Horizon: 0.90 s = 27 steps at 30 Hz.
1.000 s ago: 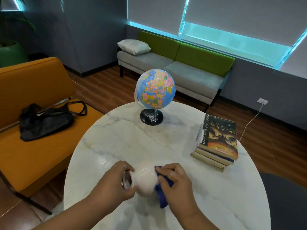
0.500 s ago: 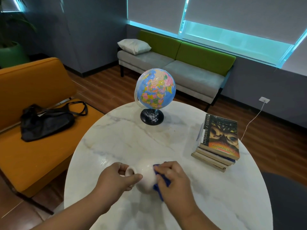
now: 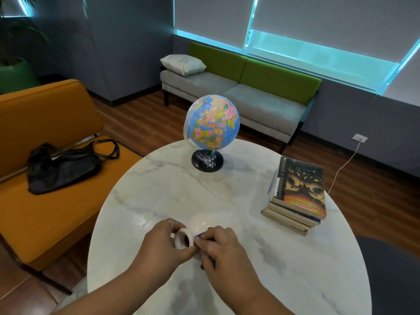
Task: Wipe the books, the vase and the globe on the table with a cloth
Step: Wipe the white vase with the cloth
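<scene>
Near the worktop's (image 3: 295, 269) front edge, left hand (image 3: 162, 245) grips the tilted white vase (image 3: 205, 221) by its neck; right hand (image 3: 219, 245) pinches blue cloth (image 3: 200, 235) against it. Likely slippery, fragile; neck hold suits.

One globe (image 3: 213, 122), one vase (image 3: 205, 222), one cloth (image 3: 199, 235), roughly four stacked books (image 3: 300, 189), one table (image 3: 295, 280), one bag (image 3: 61, 167).
</scene>
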Each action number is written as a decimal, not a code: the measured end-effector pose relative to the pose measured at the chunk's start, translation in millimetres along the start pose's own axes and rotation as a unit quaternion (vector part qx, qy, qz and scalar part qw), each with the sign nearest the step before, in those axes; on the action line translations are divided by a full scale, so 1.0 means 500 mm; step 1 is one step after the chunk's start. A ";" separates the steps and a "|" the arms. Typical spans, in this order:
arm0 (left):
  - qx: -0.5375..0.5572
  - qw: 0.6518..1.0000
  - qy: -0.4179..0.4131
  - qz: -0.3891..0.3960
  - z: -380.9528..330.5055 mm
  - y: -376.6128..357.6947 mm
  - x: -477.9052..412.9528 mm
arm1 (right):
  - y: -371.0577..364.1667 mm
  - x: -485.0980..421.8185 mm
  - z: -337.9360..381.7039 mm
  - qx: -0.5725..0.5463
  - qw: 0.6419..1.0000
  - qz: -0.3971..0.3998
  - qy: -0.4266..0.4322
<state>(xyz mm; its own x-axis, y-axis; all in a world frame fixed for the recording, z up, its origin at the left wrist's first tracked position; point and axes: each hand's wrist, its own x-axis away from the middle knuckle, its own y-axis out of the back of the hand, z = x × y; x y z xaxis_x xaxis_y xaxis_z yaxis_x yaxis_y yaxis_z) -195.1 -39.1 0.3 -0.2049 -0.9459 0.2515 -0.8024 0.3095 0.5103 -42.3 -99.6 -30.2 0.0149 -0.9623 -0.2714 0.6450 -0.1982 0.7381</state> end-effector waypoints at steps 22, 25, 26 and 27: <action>-0.027 1.000 -0.016 0.003 0.027 -0.005 0.001 | 0.053 -0.024 -0.053 -0.006 0.984 -0.057 -0.168; -0.035 0.999 -0.035 0.003 0.029 -0.009 0.000 | 0.033 0.003 -0.019 -0.011 0.995 -0.031 -0.094; -0.035 0.999 -0.040 0.003 0.028 -0.010 -0.001 | 0.023 0.009 -0.006 -0.007 0.999 -0.012 -0.038; -0.036 0.998 -0.045 0.003 0.026 -0.012 -0.001 | 0.015 0.014 0.005 0.017 1.000 0.005 0.015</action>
<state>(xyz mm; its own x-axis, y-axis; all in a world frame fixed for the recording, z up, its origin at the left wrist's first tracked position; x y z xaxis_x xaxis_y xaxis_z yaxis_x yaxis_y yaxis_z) -197.5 -41.6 -13.4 -0.2625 -0.9478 0.1810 -0.7597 0.3187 0.5668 -39.0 -108.1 -25.1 0.0453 -0.9583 -0.2820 0.6179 -0.1949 0.7617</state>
